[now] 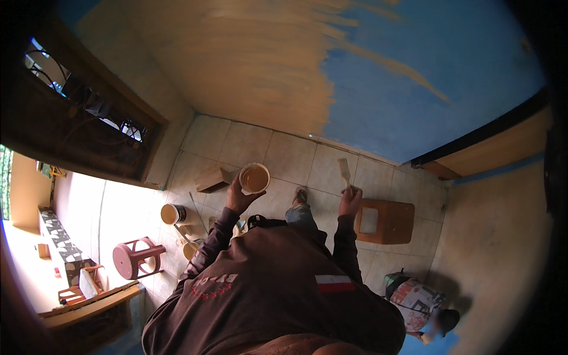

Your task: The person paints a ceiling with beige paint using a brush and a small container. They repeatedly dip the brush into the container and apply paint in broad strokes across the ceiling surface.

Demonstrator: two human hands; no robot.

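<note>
My left hand (238, 198) is closed round the side of a round white-rimmed container of tan paint (255, 178), held up in front of me. In my right hand (350, 203) is a paintbrush (345, 171), gripped by its handle with the bristles pointing away from me. The brush is apart from both the container and the wall. Ahead, the wall (266, 77) wears streaky tan paint on its left part, while its right part (402, 89) is still blue, with tan strokes reaching across it.
An orange-brown box (399, 222) stands on the tiled floor at right. To the left are a paint bucket (172, 214), a maroon plastic stool (125, 261) and a dark door (77, 106). Another person (416, 303) is low by the right wall.
</note>
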